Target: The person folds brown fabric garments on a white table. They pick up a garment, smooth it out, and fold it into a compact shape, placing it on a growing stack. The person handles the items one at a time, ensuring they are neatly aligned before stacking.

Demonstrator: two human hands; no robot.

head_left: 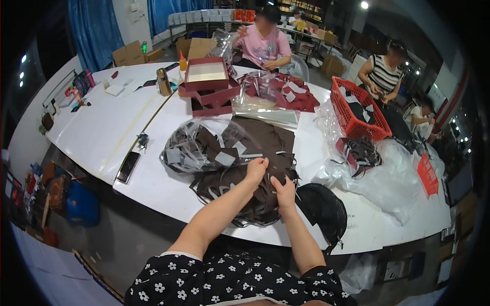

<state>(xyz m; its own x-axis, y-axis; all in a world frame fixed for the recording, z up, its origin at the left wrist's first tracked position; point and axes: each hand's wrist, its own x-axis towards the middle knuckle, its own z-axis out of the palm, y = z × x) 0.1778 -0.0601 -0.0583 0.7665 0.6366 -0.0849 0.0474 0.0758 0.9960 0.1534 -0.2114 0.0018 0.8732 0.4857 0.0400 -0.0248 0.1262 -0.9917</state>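
A pile of dark brown fabric pieces (219, 186) with thin straps lies on the white table in front of me. My left hand (256, 169) is closed over the pile, its fingertips pinched on a brown fabric piece. Just to its right, my right hand (284, 194) grips the edge of the brown fabric, thumb on top and the other fingers mostly hidden. A clear plastic bag (184, 148) with brown pieces and pale tags sits left of my hands. Beyond them more flat brown fabric (273, 135) is spread out.
Right of my hands lies a round black mesh item (326, 211). Farther right are clear plastic sheeting (390, 178) and a red basket (375, 127). Maroon boxes (209, 94), a thermos (163, 82) and a phone (128, 167) stand or lie leftward. Several people work beyond.
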